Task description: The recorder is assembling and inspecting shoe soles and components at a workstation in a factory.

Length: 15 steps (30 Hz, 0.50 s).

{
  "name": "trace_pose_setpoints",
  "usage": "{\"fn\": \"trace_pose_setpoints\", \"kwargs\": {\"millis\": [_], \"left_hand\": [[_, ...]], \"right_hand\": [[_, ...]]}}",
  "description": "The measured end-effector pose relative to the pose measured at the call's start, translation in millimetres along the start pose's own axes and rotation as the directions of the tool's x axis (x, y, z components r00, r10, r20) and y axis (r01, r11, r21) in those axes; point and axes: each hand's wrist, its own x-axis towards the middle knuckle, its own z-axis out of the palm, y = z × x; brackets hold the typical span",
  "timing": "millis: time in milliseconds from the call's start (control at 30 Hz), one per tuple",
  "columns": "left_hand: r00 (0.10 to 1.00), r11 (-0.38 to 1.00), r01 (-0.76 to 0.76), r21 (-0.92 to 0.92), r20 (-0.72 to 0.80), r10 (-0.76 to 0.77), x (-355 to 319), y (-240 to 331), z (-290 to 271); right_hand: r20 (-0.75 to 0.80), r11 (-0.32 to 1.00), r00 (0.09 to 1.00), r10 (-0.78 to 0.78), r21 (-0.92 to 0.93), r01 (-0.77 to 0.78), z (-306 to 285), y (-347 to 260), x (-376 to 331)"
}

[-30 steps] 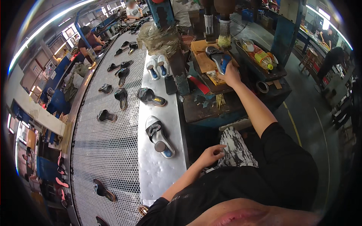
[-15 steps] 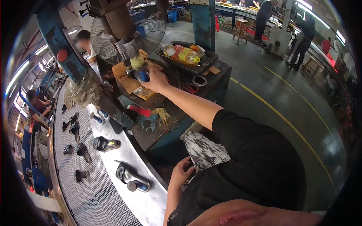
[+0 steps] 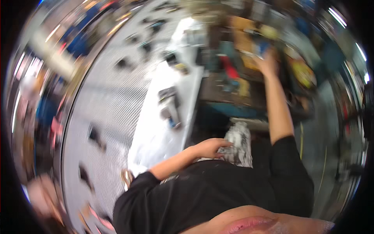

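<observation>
My right hand [image 3: 269, 64] reaches out over the dark workbench [image 3: 212, 87], closed on a blue-bottomed sandal [image 3: 262, 47]. Motion smears this sandal, and my fingers cover part of it. Close by it are a brown board [image 3: 242, 27] and the pale yellowish tip [image 3: 269, 32] of the machine. My left hand [image 3: 213, 148] lies loosely over my lap by the black-and-white patterned cloth [image 3: 239, 142], fingers apart and holding nothing. On the shiny white sheet to the left rests another sandal [image 3: 169, 107], dark with a blue heel area.
A mesh conveyor [image 3: 113, 89] runs along the left with several dark sandals on it. The bench bears a red strip [image 3: 229, 67], a yellowish cloth [image 3: 244, 87] and a yellow-labelled bottle [image 3: 304, 74]. At lower left is a blurred pinkish shape [image 3: 43, 195].
My view has swung left, so bench and right arm now appear farther right and more conveyor shows. My left forearm lies more across my body. The right hand stays at the machine.
</observation>
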Motion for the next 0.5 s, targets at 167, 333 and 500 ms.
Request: {"fn": "trace_pose_setpoints", "kwargs": {"millis": [167, 333, 500], "left_hand": [[0.832, 0.992, -0.13, -0.005, -0.544, 0.106, -21, 75, -47], [0.121, 0.763, 0.644, -0.054, -0.978, -0.171, -194, -10, -123], [-0.748, -0.077, 0.65, -0.756, -0.619, -0.237, -298, -32, -158]], "right_hand": [[-0.283, 0.946, 0.912, -0.295, -0.222, 0.237, 61, 104, 50], [-0.21, 0.959, 0.936, -0.282, -0.032, 0.281, 39, 120, 76], [-0.3, 1.0, 0.954, 0.016, 0.006, -0.015, 21, 97, 62]]}}
